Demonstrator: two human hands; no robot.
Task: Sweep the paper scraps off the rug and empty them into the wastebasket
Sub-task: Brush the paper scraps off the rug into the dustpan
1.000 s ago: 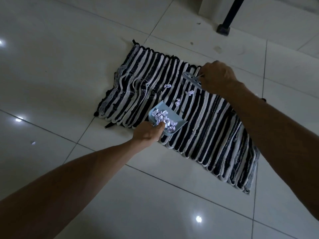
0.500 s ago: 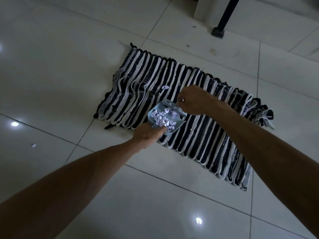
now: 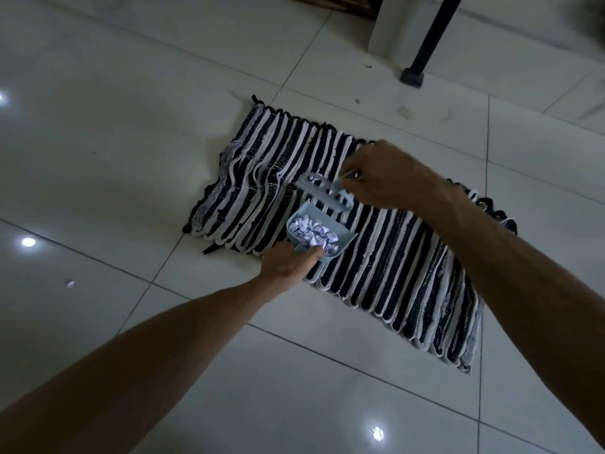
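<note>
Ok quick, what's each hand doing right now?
Left hand: closed on the dustpan handle, pan full of paper scraps.
Right hand: closed on the small brush.

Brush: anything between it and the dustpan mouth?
Nothing visible. The brush in the right hand sits just beyond the dustpan held by the left hand; only bare rug between them.

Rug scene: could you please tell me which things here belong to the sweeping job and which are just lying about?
Belongs to the job:
rug
dustpan in the left hand
scraps in the dustpan
brush in the right hand

Just lying about:
black leg
scrap on the floor
</note>
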